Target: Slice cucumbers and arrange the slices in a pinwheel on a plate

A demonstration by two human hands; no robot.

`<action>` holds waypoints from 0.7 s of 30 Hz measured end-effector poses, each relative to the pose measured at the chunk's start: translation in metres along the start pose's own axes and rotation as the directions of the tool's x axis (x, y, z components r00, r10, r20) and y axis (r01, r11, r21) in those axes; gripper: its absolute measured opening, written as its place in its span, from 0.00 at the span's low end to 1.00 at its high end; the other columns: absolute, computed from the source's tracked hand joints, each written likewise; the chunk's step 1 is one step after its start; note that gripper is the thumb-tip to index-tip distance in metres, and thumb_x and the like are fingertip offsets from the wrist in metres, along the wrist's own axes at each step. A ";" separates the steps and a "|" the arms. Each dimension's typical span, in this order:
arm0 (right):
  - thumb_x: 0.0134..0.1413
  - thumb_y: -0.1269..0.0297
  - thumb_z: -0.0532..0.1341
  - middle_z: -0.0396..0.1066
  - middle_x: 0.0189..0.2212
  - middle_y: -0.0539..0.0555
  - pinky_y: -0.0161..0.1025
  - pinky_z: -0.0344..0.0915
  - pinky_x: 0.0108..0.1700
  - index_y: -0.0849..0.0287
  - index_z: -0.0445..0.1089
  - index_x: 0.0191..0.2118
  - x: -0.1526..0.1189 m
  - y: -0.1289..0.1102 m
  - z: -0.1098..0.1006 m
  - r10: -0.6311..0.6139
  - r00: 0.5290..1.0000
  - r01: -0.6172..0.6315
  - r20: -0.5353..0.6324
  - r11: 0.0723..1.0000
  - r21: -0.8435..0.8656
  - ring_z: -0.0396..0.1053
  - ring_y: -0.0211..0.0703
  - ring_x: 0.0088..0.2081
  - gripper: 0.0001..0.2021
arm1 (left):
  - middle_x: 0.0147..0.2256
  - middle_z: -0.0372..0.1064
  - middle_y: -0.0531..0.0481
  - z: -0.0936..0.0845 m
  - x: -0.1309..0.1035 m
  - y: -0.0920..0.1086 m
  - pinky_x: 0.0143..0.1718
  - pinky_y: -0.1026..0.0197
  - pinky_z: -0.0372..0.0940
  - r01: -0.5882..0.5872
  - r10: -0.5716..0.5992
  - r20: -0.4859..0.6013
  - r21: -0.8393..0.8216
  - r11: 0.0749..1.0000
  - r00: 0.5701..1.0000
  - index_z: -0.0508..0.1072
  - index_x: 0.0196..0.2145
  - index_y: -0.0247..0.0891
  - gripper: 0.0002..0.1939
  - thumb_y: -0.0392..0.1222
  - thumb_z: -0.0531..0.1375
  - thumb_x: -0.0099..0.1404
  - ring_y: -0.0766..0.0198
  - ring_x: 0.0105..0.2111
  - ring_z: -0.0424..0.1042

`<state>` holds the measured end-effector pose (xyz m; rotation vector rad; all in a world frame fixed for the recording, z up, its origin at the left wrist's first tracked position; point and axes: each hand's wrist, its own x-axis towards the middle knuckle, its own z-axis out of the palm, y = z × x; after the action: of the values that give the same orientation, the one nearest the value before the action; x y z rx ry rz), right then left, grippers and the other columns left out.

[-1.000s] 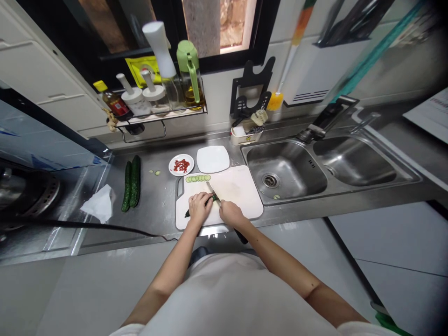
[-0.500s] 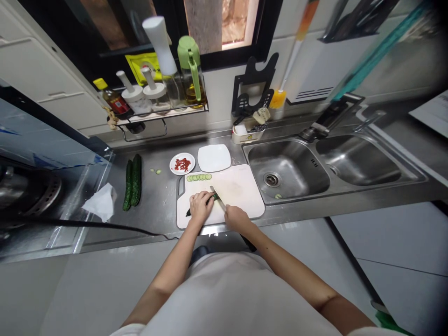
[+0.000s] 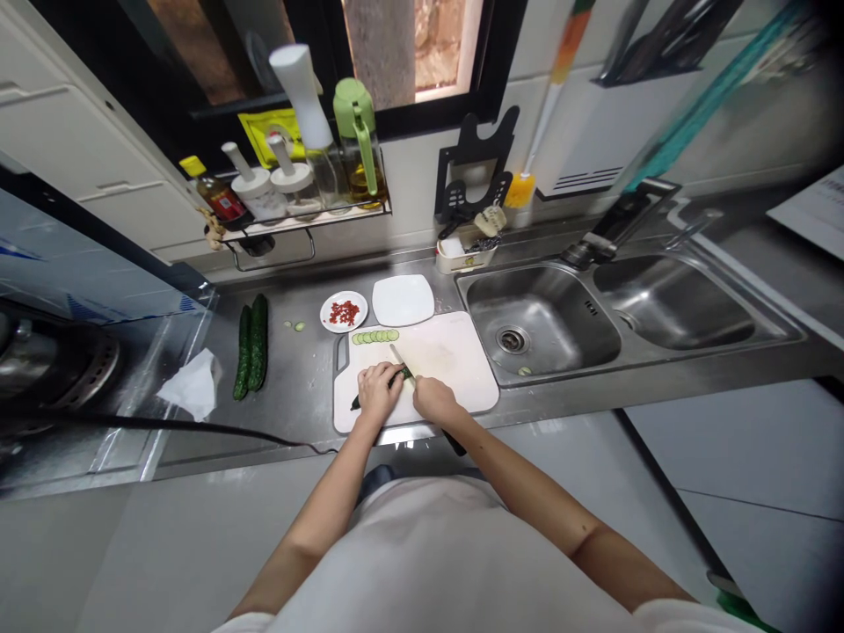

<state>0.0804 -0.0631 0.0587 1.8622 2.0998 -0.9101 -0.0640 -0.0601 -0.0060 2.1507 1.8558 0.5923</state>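
On the white cutting board (image 3: 454, 352), my left hand (image 3: 378, 389) is closed over a dark green cucumber (image 3: 356, 403), whose tip sticks out to the left. My right hand (image 3: 433, 400) grips a knife (image 3: 399, 356); its blade lies against the cucumber's right end, tip pointing away from me. A row of thin cucumber slices (image 3: 375, 336) rests near the board's far left edge. Beyond the board are a small plate (image 3: 325, 321) of chopped red pieces (image 3: 344, 312) and a bare white square plate (image 3: 403, 300).
Two whole cucumbers (image 3: 251, 347) and a crumpled white tissue (image 3: 192, 385) lie at the left. A double sink (image 3: 547, 308) is to the right. Bottles and jars stand on a wall rack (image 3: 309, 218). A dark cable (image 3: 243, 429) crosses the counter's front left.
My right hand and the knife have moved a little left and forward, with the blade tip farther up the board. My left hand stays on the cucumber.
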 end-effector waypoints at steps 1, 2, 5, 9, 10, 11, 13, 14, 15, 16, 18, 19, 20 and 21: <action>0.61 0.72 0.48 0.73 0.45 0.66 0.40 0.64 0.45 0.65 0.67 0.52 0.002 -0.001 0.000 -0.004 1.000 0.004 -0.006 1.000 0.005 0.71 0.51 0.49 0.17 | 0.45 0.73 0.49 0.000 0.000 0.000 0.50 0.52 0.53 -0.001 0.001 -0.005 0.002 1.000 1.000 0.75 0.45 0.48 0.12 0.47 0.54 0.69 0.58 0.44 0.68; 0.62 0.72 0.48 0.73 0.45 0.66 0.40 0.64 0.45 0.65 0.67 0.52 0.003 -0.001 0.000 -0.009 1.000 0.009 -0.011 1.000 0.011 0.71 0.51 0.49 0.17 | 0.44 0.73 0.49 0.000 0.000 0.000 0.50 0.52 0.53 -0.002 0.002 -0.009 0.004 1.000 1.000 0.75 0.45 0.48 0.12 0.47 0.54 0.69 0.58 0.45 0.68; 0.62 0.72 0.48 0.73 0.45 0.66 0.39 0.64 0.45 0.65 0.67 0.52 0.006 -0.002 0.000 -0.014 1.000 0.014 -0.018 1.000 0.024 0.71 0.51 0.49 0.17 | 0.45 0.73 0.50 0.001 0.000 0.000 0.49 0.52 0.53 -0.004 0.004 -0.018 0.011 1.000 1.000 0.75 0.45 0.49 0.12 0.47 0.55 0.68 0.57 0.45 0.68; 0.62 0.71 0.49 0.73 0.45 0.65 0.39 0.64 0.45 0.64 0.67 0.52 0.005 -0.002 0.001 -0.015 1.000 0.016 -0.024 1.000 0.021 0.71 0.50 0.49 0.17 | 0.45 0.73 0.49 0.000 -0.001 0.001 0.49 0.52 0.53 0.002 -0.002 -0.012 0.018 1.000 1.000 0.75 0.45 0.49 0.12 0.48 0.55 0.69 0.57 0.45 0.67; 0.62 0.71 0.49 0.73 0.45 0.65 0.39 0.64 0.45 0.64 0.67 0.52 0.004 -0.001 0.002 -0.012 1.000 0.012 -0.019 1.000 0.015 0.71 0.50 0.49 0.16 | 0.45 0.73 0.49 0.000 0.000 0.001 0.49 0.52 0.53 0.005 -0.005 -0.009 0.017 1.000 1.000 0.75 0.45 0.48 0.12 0.48 0.54 0.69 0.57 0.45 0.67; 0.62 0.71 0.49 0.73 0.45 0.65 0.39 0.64 0.45 0.64 0.67 0.52 0.003 0.001 0.003 -0.009 1.000 0.009 -0.011 1.000 0.009 0.71 0.50 0.49 0.16 | 0.45 0.73 0.49 0.000 0.000 0.001 0.50 0.52 0.53 0.007 -0.007 -0.005 0.015 1.000 1.000 0.75 0.45 0.48 0.12 0.48 0.54 0.69 0.57 0.45 0.68; 0.62 0.71 0.49 0.73 0.44 0.66 0.39 0.64 0.44 0.64 0.67 0.51 0.000 0.005 0.007 -0.003 1.000 0.003 -0.002 1.000 -0.005 0.71 0.51 0.49 0.16 | 0.45 0.73 0.49 0.000 0.000 0.001 0.50 0.52 0.53 0.012 -0.012 0.001 0.010 1.000 1.000 0.75 0.45 0.48 0.12 0.48 0.54 0.69 0.57 0.45 0.68; 0.62 0.71 0.49 0.73 0.44 0.66 0.39 0.64 0.44 0.64 0.67 0.50 -0.001 0.007 0.009 0.000 1.000 0.000 0.001 1.000 -0.012 0.71 0.51 0.48 0.15 | 0.45 0.73 0.49 0.000 0.000 0.001 0.50 0.52 0.53 0.013 -0.013 0.002 0.007 1.000 1.000 0.75 0.45 0.48 0.12 0.48 0.54 0.69 0.57 0.45 0.68; 0.62 0.71 0.49 0.74 0.43 0.66 0.39 0.64 0.44 0.64 0.67 0.49 -0.003 0.009 0.012 0.003 1.000 -0.003 0.004 1.000 -0.020 0.72 0.51 0.48 0.15 | 0.45 0.73 0.49 -0.001 0.000 0.001 0.50 0.52 0.53 0.013 -0.013 0.001 0.005 1.000 1.000 0.75 0.45 0.48 0.12 0.48 0.54 0.69 0.57 0.45 0.68; 0.62 0.71 0.49 0.74 0.42 0.65 0.39 0.64 0.43 0.64 0.67 0.49 -0.004 0.011 0.014 0.006 1.000 -0.005 0.006 1.000 -0.027 0.72 0.51 0.48 0.15 | 0.45 0.73 0.49 -0.001 0.000 0.001 0.50 0.52 0.53 0.014 -0.014 -0.001 0.004 1.000 1.000 0.75 0.45 0.49 0.12 0.48 0.55 0.69 0.57 0.45 0.68; 0.62 0.71 0.48 0.74 0.41 0.65 0.40 0.64 0.43 0.64 0.67 0.49 -0.007 0.014 0.017 0.007 1.000 -0.007 0.011 0.999 -0.039 0.72 0.51 0.47 0.14 | 0.45 0.73 0.50 -0.001 0.000 0.000 0.50 0.52 0.53 0.013 -0.013 -0.004 0.002 1.000 1.000 0.75 0.45 0.49 0.12 0.48 0.55 0.69 0.58 0.45 0.68; 0.62 0.72 0.48 0.74 0.41 0.65 0.40 0.64 0.43 0.64 0.67 0.49 -0.008 0.014 0.017 0.007 1.000 -0.007 0.014 0.999 -0.043 0.72 0.51 0.47 0.14 | 0.45 0.73 0.50 -0.001 0.000 0.000 0.50 0.52 0.53 0.013 -0.013 -0.004 0.001 1.000 1.000 0.75 0.45 0.49 0.12 0.48 0.54 0.69 0.58 0.45 0.68; 0.62 0.72 0.48 0.74 0.41 0.65 0.40 0.64 0.43 0.64 0.66 0.49 -0.009 0.014 0.018 0.007 1.000 -0.006 0.017 0.999 -0.046 0.72 0.51 0.47 0.14 | 0.45 0.73 0.50 -0.001 0.000 0.000 0.50 0.52 0.53 0.012 -0.012 -0.003 0.000 1.000 1.000 0.75 0.45 0.49 0.12 0.48 0.54 0.69 0.58 0.45 0.68; 0.62 0.72 0.48 0.74 0.42 0.66 0.41 0.64 0.43 0.64 0.66 0.49 -0.009 0.014 0.017 0.008 1.000 -0.007 0.017 0.999 -0.048 0.72 0.51 0.47 0.14 | 0.45 0.73 0.50 -0.001 0.000 0.000 0.50 0.52 0.53 0.012 -0.012 -0.003 -0.001 1.000 1.000 0.75 0.45 0.48 0.12 0.48 0.54 0.69 0.58 0.45 0.68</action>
<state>0.0909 -0.0800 0.0455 1.8303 2.0847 -0.8629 -0.0639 -0.0598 -0.0050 2.1381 1.8677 0.5936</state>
